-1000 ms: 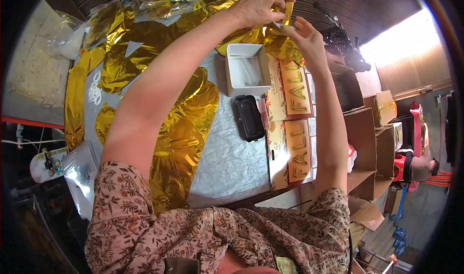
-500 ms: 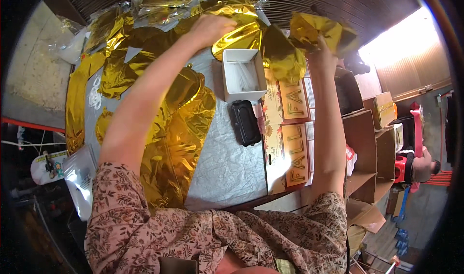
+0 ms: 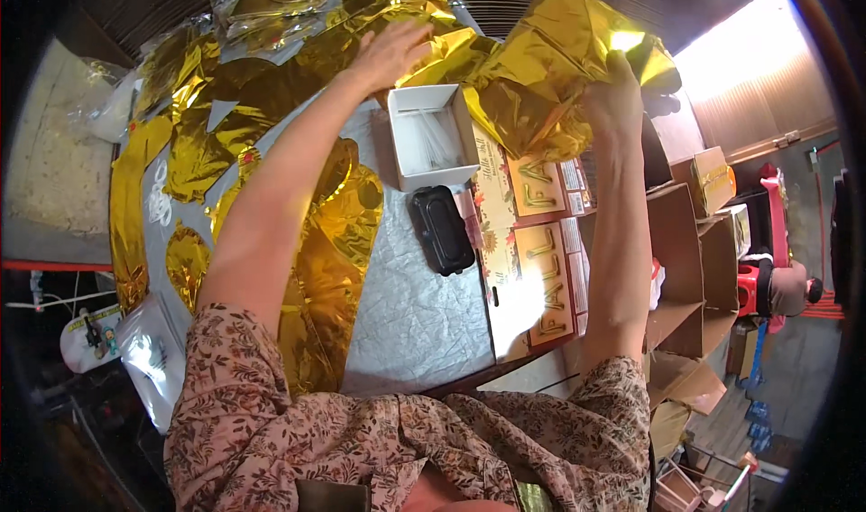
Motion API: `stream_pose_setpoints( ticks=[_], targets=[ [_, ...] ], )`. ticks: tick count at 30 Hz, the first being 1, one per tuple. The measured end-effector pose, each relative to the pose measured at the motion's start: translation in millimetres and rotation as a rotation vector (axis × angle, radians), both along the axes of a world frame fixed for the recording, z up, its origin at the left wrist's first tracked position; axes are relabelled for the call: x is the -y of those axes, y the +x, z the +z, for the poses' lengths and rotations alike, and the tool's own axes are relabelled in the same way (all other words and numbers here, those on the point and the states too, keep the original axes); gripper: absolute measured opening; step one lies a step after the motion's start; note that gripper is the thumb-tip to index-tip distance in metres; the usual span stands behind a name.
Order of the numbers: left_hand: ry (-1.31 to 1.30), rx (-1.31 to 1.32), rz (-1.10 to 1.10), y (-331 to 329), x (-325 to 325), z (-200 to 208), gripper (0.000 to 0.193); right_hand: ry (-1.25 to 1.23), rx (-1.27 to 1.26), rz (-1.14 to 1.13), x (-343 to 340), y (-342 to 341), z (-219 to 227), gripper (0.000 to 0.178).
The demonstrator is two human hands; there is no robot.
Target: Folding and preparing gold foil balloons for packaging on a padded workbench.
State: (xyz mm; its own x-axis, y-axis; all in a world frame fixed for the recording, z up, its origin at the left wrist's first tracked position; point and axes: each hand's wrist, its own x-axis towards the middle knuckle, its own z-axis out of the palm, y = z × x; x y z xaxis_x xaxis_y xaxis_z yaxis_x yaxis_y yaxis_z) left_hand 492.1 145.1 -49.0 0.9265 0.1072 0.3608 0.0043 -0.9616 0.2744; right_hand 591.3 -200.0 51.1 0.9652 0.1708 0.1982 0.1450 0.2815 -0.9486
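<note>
My right hand [image 3: 617, 95] is closed on a crumpled, flat gold foil balloon [image 3: 541, 56], held up at the far right of the table. The balloon hangs down over the far end of the printed packs. At the far middle, my left hand [image 3: 393, 54] lies with its fingers stretched out on other gold foil [image 3: 316, 70]. Just nearer than that hand stands an open white box [image 3: 401, 151] with thin clear strips in it. A black oblong case [image 3: 440, 230] sits right below the box. More flat gold foil balloons [image 3: 329, 286] are spread under and beside my left forearm.
Printed packs with gold letters [image 3: 546, 282] line the table's right edge. White rings of cord or ribbon [image 3: 160, 196] lie at the left. Clear-wrapped gold packs [image 3: 271, 7] are at the back. Open cardboard boxes [image 3: 681, 268] stand beyond the right edge. A silvery cover [image 3: 415, 332] lies on the table.
The foil balloon in my right hand has spread wider and risen toward the far middle. My left hand's fingers have stretched out, and the hand has shifted slightly left in view.
</note>
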Motion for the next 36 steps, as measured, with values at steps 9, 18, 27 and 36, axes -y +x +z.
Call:
stream_pose_setpoints(
  ticks=[9,18,27,36],
  targets=[
    [-0.645,0.325,-0.353,-51,82,132,0.082,-0.281,0.037,-0.011,1,-62,93,0.067],
    [-0.948,0.024,-0.425,-145,93,195,0.031,0.14,0.123,0.157,10,-143,177,0.045],
    [-0.771,0.081,-0.215,-275,92,251,0.029,0.165,0.281,0.112,21,-200,196,0.036],
    [-0.828,0.156,-0.232,-383,127,236,0.031,0.228,0.479,0.345,13,-263,178,0.029]
  ],
)
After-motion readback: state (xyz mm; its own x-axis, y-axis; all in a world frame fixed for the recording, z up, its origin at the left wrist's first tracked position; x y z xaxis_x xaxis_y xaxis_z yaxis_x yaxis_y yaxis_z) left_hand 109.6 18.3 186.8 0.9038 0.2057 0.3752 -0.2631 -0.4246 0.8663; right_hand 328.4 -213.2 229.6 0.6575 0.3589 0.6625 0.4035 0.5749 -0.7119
